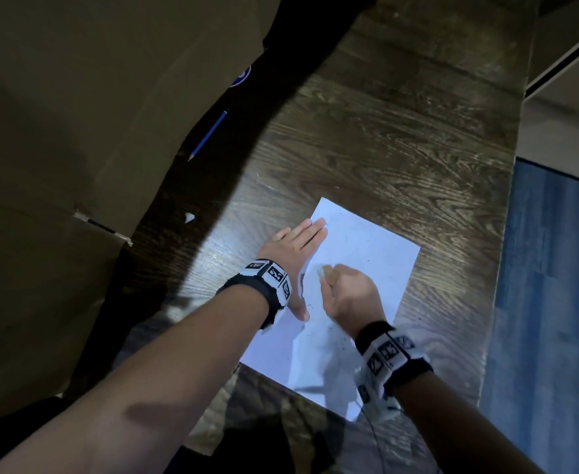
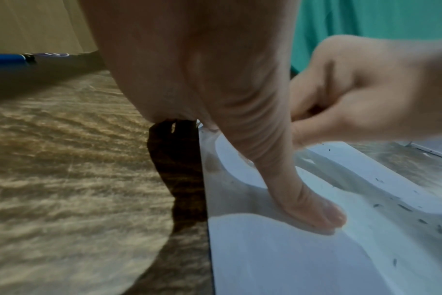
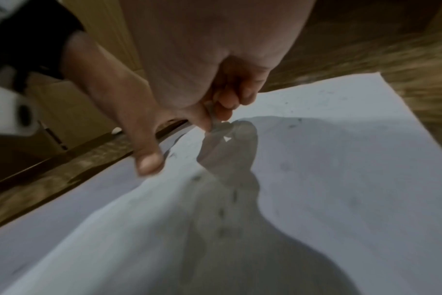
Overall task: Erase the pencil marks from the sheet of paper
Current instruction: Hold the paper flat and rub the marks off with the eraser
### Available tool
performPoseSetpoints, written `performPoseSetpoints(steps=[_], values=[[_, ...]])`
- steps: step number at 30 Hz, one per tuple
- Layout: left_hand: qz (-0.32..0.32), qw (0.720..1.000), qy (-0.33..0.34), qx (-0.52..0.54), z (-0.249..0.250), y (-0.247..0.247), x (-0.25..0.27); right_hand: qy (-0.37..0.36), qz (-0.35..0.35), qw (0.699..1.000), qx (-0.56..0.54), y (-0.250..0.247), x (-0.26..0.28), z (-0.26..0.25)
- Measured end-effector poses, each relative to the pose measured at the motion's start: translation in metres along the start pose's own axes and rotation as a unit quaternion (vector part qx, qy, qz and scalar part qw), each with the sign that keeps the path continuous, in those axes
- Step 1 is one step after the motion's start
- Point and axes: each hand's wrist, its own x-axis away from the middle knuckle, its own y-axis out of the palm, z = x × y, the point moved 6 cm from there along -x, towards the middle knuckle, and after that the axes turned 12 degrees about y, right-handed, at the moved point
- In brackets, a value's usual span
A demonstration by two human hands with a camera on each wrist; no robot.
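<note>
A white sheet of paper [image 1: 367,248] lies on a dark wood-grain table [image 1: 401,131]. My left hand [image 1: 291,248] lies flat on the sheet's left edge, fingers straight, thumb [image 2: 313,209] pressed onto the paper [image 2: 278,259]. My right hand [image 1: 349,295] pinches a small pale eraser [image 1: 319,271] whose tip touches the middle of the sheet; the eraser [image 3: 216,121] shows between thumb and fingertips in the right wrist view. Dark eraser crumbs [image 2: 404,207] and faint pencil specks [image 3: 290,125] are scattered on the paper [image 3: 341,179].
A blue pencil [image 1: 209,135] lies at the far left on a dark strip beside a large cardboard box [image 1: 59,131]. A small white scrap [image 1: 189,217] sits left of the sheet. The table's right edge borders a blue floor [image 1: 555,285].
</note>
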Motion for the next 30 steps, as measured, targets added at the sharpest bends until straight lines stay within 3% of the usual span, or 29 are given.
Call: performPoseSetpoints(steps=[5,7,9,12,16,20,26,30], values=[[0.007,1.0,0.001,0.002,-0.001,0.0,-0.001,-0.03,-0.072,0.997,0.005,0.015,0.041,0.007],[0.007,1.0,0.001,-0.001,-0.001,0.0,-0.001,-0.028,-0.038,0.999,0.017,0.011,0.023,0.011],[0.004,1.0,-0.001,-0.003,-0.001,0.001,-0.001,0.027,0.007,1.0,0.014,0.001,-0.013,0.016],[-0.01,1.0,-0.002,-0.015,-0.001,0.001,-0.001,0.049,-0.005,0.998,0.042,-0.005,-0.043,0.015],[0.008,1.0,0.003,-0.003,-0.002,0.002,-0.002,0.017,-0.004,0.999,0.043,-0.003,-0.001,0.003],[0.012,1.0,0.007,0.001,-0.003,0.002,-0.003,-0.012,-0.066,0.996,0.057,0.007,0.029,0.004],[0.001,1.0,0.003,-0.009,-0.002,0.004,-0.004,0.045,-0.016,0.998,0.041,0.001,-0.035,0.007],[0.006,1.0,0.004,-0.002,-0.002,0.003,-0.003,0.037,0.024,0.999,0.017,-0.001,-0.004,0.003]])
